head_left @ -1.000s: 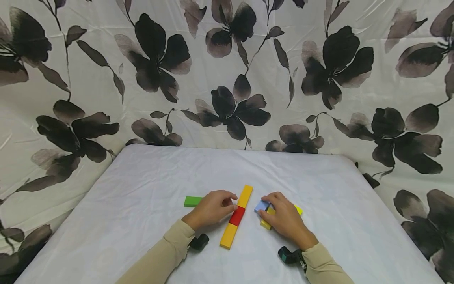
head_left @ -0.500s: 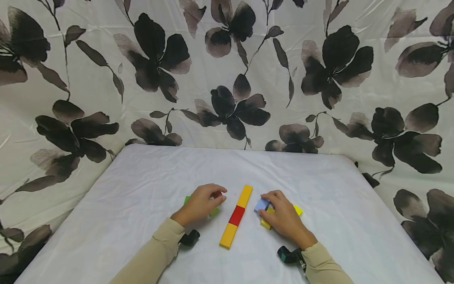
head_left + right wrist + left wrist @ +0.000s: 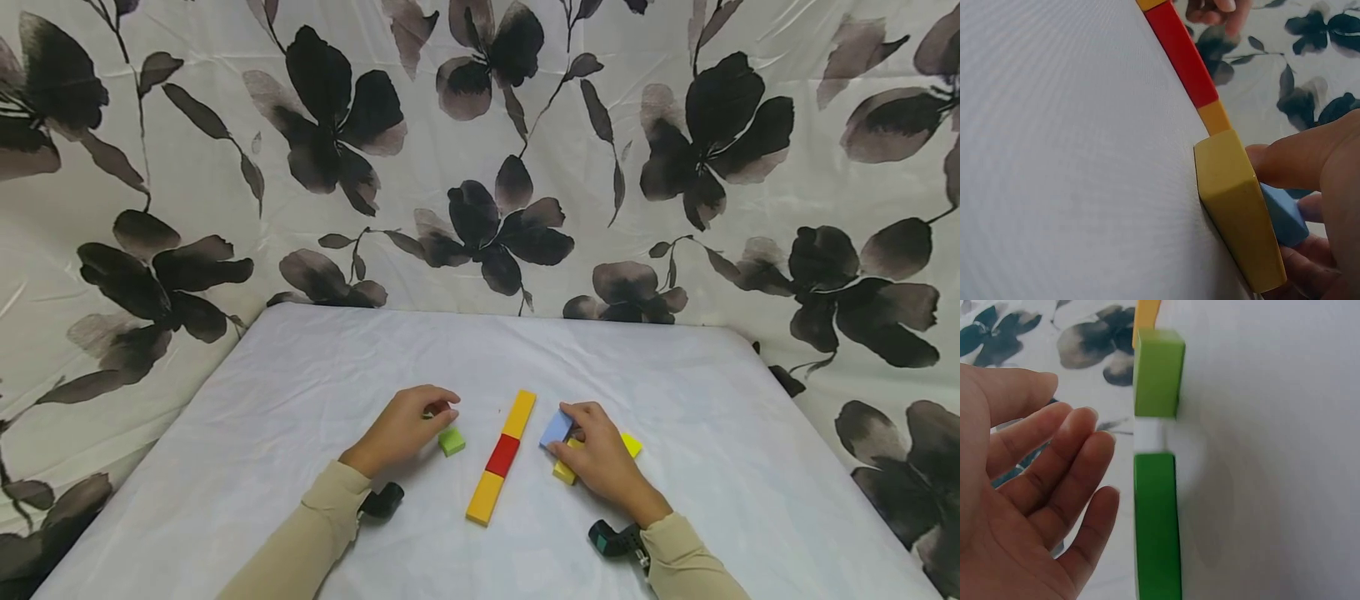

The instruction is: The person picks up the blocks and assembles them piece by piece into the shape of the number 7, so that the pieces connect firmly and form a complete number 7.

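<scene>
My left hand hovers with loosely bent fingers and holds nothing. A light green block lies just right of its fingertips. In the left wrist view a longer dark green block lies in line with it, apart by a small gap; the hand mostly hides this one in the head view. My right hand pinches a blue block between thumb and fingers. Close under that hand is a yellow block, partly covered in the head view. A brighter yellow piece sticks out behind the hand.
Between the hands, a slanted straight row lies flat: an orange-yellow block, a red block and another orange-yellow block, end to end. The white-covered table meets a floral cloth at the back.
My left hand has moved left, away from the row, uncovering the light green block. My right hand has stayed nearly in place, and the blue block's far end now shows higher.
</scene>
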`<action>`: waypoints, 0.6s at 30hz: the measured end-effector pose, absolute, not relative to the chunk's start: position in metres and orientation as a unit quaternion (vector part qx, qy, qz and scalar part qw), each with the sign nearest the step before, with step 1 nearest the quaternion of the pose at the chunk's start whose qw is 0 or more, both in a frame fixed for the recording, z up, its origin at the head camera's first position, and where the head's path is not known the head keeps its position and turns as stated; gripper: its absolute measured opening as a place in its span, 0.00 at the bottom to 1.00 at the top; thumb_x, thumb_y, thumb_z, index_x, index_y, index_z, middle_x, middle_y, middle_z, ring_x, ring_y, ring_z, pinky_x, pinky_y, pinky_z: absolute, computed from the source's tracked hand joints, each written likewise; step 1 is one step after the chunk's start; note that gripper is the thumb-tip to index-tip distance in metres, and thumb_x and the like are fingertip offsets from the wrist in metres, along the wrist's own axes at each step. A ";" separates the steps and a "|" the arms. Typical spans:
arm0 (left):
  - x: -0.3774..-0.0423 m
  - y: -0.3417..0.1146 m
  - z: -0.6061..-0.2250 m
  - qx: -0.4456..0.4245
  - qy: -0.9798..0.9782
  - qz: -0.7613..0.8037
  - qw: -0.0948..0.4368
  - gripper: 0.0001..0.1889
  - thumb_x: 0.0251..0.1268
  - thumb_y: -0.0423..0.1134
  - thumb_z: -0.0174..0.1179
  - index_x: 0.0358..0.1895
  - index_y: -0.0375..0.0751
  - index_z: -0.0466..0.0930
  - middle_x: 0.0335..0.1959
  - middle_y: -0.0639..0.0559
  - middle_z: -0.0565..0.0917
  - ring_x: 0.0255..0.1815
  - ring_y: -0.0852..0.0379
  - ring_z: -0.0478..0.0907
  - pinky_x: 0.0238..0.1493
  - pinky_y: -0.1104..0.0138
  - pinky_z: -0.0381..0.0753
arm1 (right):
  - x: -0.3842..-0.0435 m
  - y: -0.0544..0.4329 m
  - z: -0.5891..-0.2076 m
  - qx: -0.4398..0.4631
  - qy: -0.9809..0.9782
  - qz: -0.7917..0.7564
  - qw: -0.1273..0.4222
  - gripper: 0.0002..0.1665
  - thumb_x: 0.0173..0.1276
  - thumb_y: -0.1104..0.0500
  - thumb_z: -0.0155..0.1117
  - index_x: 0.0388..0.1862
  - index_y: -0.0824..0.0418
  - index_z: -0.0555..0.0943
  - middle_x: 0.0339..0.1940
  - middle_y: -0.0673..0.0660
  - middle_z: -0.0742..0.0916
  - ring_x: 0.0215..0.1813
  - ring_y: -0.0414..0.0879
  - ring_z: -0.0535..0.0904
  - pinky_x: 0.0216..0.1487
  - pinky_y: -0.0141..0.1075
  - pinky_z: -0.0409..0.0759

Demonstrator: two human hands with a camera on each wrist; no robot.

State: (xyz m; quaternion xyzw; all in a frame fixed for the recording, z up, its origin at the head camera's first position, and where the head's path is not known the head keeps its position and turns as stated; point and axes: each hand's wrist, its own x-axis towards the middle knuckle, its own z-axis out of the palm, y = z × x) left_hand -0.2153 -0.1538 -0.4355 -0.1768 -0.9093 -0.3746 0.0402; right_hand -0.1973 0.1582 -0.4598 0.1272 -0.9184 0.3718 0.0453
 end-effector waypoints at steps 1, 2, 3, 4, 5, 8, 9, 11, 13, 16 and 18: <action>-0.216 -0.156 -0.436 -0.175 -0.909 -0.376 0.042 0.13 0.69 0.39 0.65 0.54 0.41 0.85 0.41 0.60 0.83 0.42 0.62 0.78 0.53 0.61 0.80 | -0.197 0.158 -0.460 0.126 -0.917 0.377 0.044 0.38 0.62 0.59 0.76 0.70 0.63 0.74 0.59 0.57 0.76 0.49 0.46 0.79 0.52 0.39 0.81; -0.216 -0.159 -0.436 -0.172 -0.908 -0.379 0.043 0.13 0.69 0.39 0.65 0.54 0.41 0.85 0.41 0.59 0.83 0.43 0.62 0.79 0.53 0.60 0.80 | -0.197 0.159 -0.460 0.125 -0.915 0.381 0.044 0.37 0.62 0.59 0.75 0.70 0.63 0.74 0.59 0.57 0.76 0.48 0.46 0.79 0.52 0.39 0.81; -0.217 -0.161 -0.436 -0.170 -0.907 -0.382 0.043 0.14 0.70 0.39 0.65 0.55 0.41 0.85 0.42 0.59 0.83 0.44 0.61 0.79 0.54 0.60 0.80 | -0.197 0.159 -0.460 0.125 -0.913 0.386 0.043 0.36 0.63 0.59 0.75 0.70 0.62 0.74 0.58 0.57 0.77 0.48 0.46 0.79 0.51 0.38 0.81; -0.217 -0.163 -0.436 -0.168 -0.906 -0.386 0.044 0.14 0.70 0.39 0.64 0.55 0.41 0.84 0.42 0.59 0.84 0.44 0.60 0.79 0.54 0.59 0.80 | -0.197 0.159 -0.460 0.125 -0.911 0.391 0.043 0.36 0.63 0.60 0.75 0.69 0.62 0.75 0.58 0.57 0.77 0.48 0.45 0.79 0.51 0.38 0.81; -0.217 -0.165 -0.436 -0.164 -0.906 -0.388 0.045 0.14 0.70 0.39 0.64 0.55 0.41 0.84 0.43 0.58 0.84 0.45 0.60 0.79 0.55 0.58 0.79 | -0.197 0.160 -0.460 0.126 -0.909 0.395 0.044 0.35 0.63 0.60 0.75 0.69 0.62 0.75 0.58 0.57 0.77 0.48 0.45 0.80 0.50 0.37 0.81; -0.219 -0.171 -0.436 -0.155 -0.905 -0.393 0.048 0.14 0.70 0.39 0.64 0.56 0.42 0.84 0.43 0.57 0.84 0.47 0.57 0.79 0.54 0.57 0.79 | -0.198 0.161 -0.460 0.126 -0.904 0.406 0.049 0.34 0.63 0.61 0.75 0.68 0.60 0.76 0.56 0.56 0.78 0.48 0.45 0.80 0.50 0.38 0.81; -0.219 -0.173 -0.436 -0.154 -0.905 -0.393 0.049 0.14 0.71 0.39 0.64 0.56 0.42 0.84 0.44 0.57 0.84 0.47 0.56 0.79 0.53 0.57 0.79 | -0.198 0.162 -0.461 0.127 -0.902 0.408 0.053 0.34 0.63 0.61 0.75 0.68 0.60 0.77 0.55 0.56 0.79 0.48 0.46 0.80 0.50 0.38 0.81; -0.219 -0.177 -0.436 -0.153 -0.906 -0.392 0.052 0.14 0.71 0.40 0.63 0.56 0.41 0.84 0.44 0.56 0.84 0.47 0.55 0.79 0.52 0.56 0.79 | -0.199 0.163 -0.462 0.126 -0.900 0.413 0.057 0.33 0.62 0.62 0.75 0.67 0.59 0.77 0.54 0.55 0.79 0.48 0.46 0.81 0.50 0.39 0.81; -0.220 -0.181 -0.437 -0.152 -0.906 -0.392 0.056 0.14 0.71 0.40 0.63 0.56 0.41 0.84 0.44 0.55 0.84 0.47 0.55 0.79 0.52 0.56 0.79 | -0.199 0.163 -0.463 0.125 -0.897 0.419 0.061 0.32 0.62 0.62 0.75 0.66 0.58 0.78 0.53 0.55 0.80 0.48 0.47 0.81 0.49 0.40 0.82; -0.221 -0.188 -0.439 -0.151 -0.907 -0.389 0.065 0.14 0.71 0.39 0.62 0.56 0.40 0.84 0.43 0.55 0.84 0.47 0.54 0.79 0.53 0.54 0.79 | -0.200 0.164 -0.464 0.128 -0.893 0.426 0.067 0.31 0.63 0.63 0.74 0.65 0.58 0.79 0.53 0.54 0.81 0.48 0.47 0.81 0.49 0.39 0.82; -0.222 -0.193 -0.441 -0.150 -0.906 -0.388 0.072 0.14 0.71 0.38 0.62 0.56 0.39 0.84 0.42 0.54 0.84 0.47 0.54 0.79 0.54 0.53 0.78 | -0.200 0.164 -0.465 0.129 -0.891 0.429 0.071 0.30 0.63 0.63 0.74 0.64 0.58 0.79 0.52 0.54 0.81 0.48 0.47 0.81 0.48 0.39 0.82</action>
